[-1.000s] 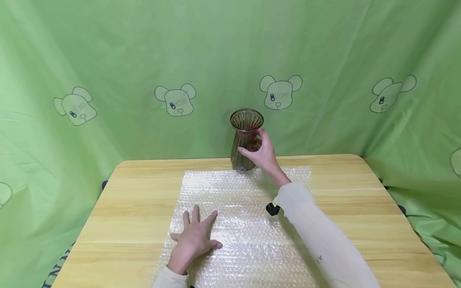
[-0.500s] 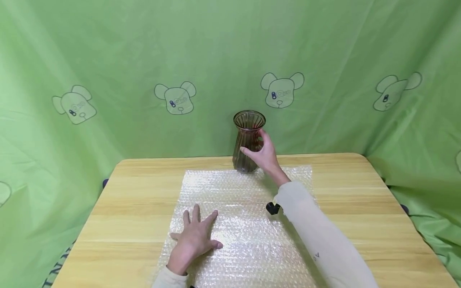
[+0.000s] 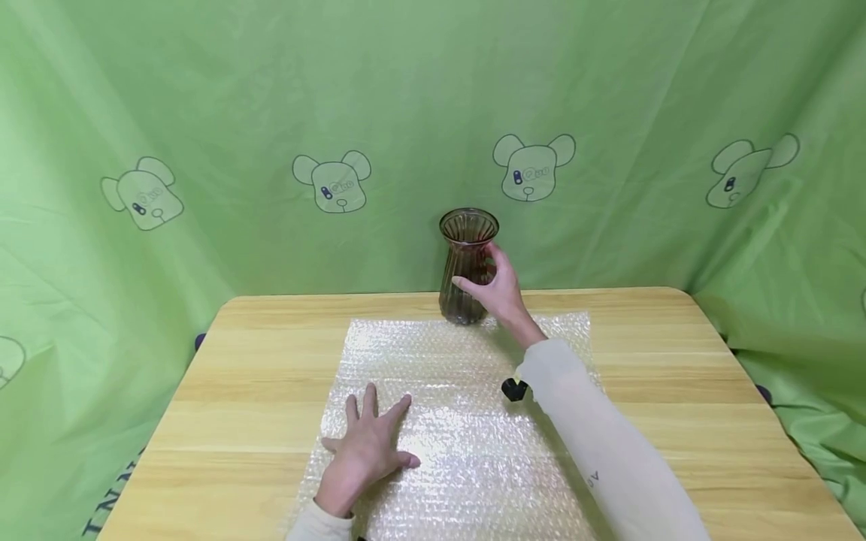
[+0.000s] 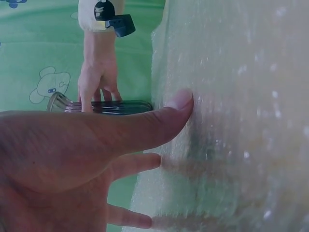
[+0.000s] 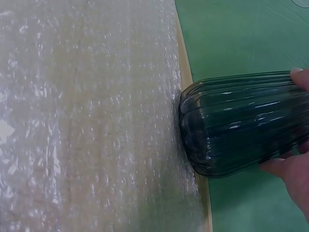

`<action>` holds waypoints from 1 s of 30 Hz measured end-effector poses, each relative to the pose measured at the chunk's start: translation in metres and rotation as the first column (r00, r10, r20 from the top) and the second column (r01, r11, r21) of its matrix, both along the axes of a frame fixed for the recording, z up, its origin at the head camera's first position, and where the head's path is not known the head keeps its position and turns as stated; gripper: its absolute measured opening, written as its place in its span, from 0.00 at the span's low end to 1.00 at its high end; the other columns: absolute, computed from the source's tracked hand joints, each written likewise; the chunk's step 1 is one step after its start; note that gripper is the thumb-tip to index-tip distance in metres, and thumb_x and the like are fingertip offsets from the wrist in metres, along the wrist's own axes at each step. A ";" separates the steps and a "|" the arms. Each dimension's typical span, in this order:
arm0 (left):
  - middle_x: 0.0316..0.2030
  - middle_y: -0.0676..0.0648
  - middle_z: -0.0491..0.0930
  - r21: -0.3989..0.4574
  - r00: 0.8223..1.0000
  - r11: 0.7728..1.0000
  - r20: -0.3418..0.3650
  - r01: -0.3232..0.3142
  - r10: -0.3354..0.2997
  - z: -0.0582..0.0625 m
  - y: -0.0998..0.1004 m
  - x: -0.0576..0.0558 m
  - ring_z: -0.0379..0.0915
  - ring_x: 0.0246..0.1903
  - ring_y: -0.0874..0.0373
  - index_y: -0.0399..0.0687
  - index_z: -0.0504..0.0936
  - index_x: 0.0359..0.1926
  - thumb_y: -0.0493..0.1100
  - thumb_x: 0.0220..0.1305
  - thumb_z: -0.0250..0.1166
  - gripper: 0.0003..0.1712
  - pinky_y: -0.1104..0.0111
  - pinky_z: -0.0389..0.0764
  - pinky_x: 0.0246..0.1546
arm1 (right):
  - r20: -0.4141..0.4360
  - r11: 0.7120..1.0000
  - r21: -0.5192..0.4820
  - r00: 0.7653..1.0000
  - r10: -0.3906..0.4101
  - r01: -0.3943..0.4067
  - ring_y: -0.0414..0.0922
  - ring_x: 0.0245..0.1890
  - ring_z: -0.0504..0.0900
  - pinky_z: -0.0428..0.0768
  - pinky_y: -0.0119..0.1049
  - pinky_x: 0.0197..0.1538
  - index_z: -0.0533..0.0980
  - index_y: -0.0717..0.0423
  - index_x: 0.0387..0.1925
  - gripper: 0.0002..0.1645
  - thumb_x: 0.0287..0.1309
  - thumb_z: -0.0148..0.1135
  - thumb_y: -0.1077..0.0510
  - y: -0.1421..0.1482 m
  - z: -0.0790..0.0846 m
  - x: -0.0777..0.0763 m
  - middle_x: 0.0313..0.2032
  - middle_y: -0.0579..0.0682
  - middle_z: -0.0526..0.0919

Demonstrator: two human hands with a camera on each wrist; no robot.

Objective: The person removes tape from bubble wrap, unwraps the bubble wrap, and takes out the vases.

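Observation:
A tall ribbed vase [image 3: 455, 302] of smoky brown glass with a flared rim stands upright at the far edge of the bubble wrap [image 3: 467, 458]. My right hand [image 3: 504, 291] grips it from the right side, thumb in front and fingers round the back. In the right wrist view the base of the vase [image 5: 231, 121] is right at the wrap's border, and fingertips press its ribbed wall. My left hand [image 3: 365, 449] rests palm down on the sheet with fingers spread. The left wrist view shows its thumb [image 4: 166, 118] on the plastic.
The sheet lies flat on a light wooden table [image 3: 230, 406] with rounded far corners. A green curtain [image 3: 406, 90] printed with bear faces hangs right behind the table and along both sides. A small black device [image 3: 514, 389] sits at my right cuff.
The vase and my right hand have shifted slightly right, and its base has come a little nearer to me. My left hand has stayed in place. The head view has moved slightly.

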State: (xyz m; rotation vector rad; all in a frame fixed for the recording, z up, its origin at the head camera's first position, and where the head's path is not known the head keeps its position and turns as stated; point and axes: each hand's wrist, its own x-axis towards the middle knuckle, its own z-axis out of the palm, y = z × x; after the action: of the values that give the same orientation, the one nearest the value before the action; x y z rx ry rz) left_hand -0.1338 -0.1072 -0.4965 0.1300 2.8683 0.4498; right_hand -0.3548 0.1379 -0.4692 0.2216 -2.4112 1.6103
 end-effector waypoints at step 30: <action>0.79 0.33 0.45 0.110 0.994 0.993 -0.104 0.033 -0.022 0.031 -0.052 -0.026 0.38 0.76 0.27 0.55 0.61 0.79 0.58 0.64 0.70 0.47 0.17 0.47 0.57 | 0.141 0.960 0.213 0.978 0.153 -0.181 0.61 0.79 0.48 0.53 0.74 0.71 0.34 0.31 0.82 0.73 0.50 0.73 0.27 0.039 0.001 0.027 0.82 0.48 0.42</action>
State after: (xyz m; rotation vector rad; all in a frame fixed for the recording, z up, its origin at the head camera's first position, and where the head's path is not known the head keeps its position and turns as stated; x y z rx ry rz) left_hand -0.1599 -0.1587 -0.4654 0.2181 2.9373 0.6149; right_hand -0.3279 0.1768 -0.4685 0.3861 -2.7382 1.4518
